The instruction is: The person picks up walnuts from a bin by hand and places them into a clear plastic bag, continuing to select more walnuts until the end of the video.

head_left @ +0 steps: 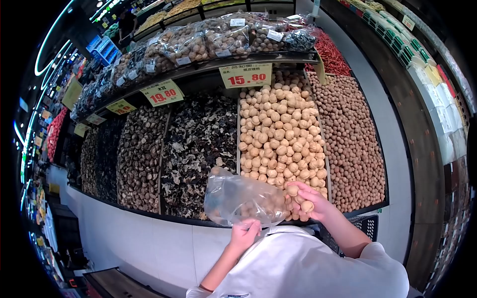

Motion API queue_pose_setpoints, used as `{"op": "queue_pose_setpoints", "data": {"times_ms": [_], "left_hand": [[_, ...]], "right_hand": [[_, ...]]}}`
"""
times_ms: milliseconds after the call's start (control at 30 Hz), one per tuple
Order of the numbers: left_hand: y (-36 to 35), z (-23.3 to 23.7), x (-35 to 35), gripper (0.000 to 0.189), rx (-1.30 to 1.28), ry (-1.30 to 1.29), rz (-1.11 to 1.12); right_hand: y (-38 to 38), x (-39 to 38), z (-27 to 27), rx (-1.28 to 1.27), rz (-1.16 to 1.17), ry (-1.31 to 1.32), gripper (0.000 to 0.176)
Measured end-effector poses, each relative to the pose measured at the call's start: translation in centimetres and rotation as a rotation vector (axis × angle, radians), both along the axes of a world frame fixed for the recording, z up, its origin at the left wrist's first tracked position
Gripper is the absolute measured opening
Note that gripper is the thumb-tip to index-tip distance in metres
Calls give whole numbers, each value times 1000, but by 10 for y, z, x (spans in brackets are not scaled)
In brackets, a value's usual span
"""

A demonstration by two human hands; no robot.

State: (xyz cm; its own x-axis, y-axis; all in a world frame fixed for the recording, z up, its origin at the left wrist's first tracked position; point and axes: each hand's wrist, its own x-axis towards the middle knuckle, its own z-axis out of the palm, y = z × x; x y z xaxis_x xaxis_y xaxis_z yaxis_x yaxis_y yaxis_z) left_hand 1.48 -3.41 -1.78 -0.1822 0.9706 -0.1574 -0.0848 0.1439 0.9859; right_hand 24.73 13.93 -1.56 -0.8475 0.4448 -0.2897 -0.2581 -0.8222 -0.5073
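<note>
A clear plastic bag (226, 196) lies over the front of the bins, its left part puffed out, with several walnuts showing through its right part. My left hand (245, 233) is closed on the bag's near edge. At the bag's right end, my right hand (309, 201) has its fingers curled round walnuts (307, 206), with about two in plain sight. Beneath and behind it is the bin of pale walnuts (280, 134). Dark dried fungus (198, 144) fills the bin to the left, partly under the bag.
Small brown round goods (350, 144) fill the right bin; dried mushrooms (141, 154) lie farther left. Above, a shelf holds bagged goods (186, 47) and price signs (246, 75). A black basket (368, 227) stands by my right arm. A person (127, 25) is far back.
</note>
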Motion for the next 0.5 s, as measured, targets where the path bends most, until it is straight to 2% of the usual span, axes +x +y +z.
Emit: {"op": "queue_pose_setpoints", "data": {"times_ms": [67, 233, 300, 333, 367, 433, 500], "left_hand": [[2, -2, 0, 28, -6, -37, 42], [9, 2, 0, 29, 9, 12, 59], [12, 6, 2, 30, -13, -1, 91], [13, 8, 3, 29, -10, 6, 108], [14, 9, 4, 29, -9, 13, 126], [13, 8, 6, 28, -12, 41, 132], [12, 7, 8, 27, -13, 71, 142]], "right_hand": [[-2, 14, -2, -202, -151, -52, 38], [-18, 16, -22, -218, -305, -195, 36], [-20, 14, -24, 95, -286, -458, 38], [-20, 10, -36, 309, -366, -594, 36], [-18, 11, -42, 303, -369, -587, 36], [-6, 10, -39, 1009, -455, -774, 34], [1, 11, -33, 1029, -436, -824, 35]]}}
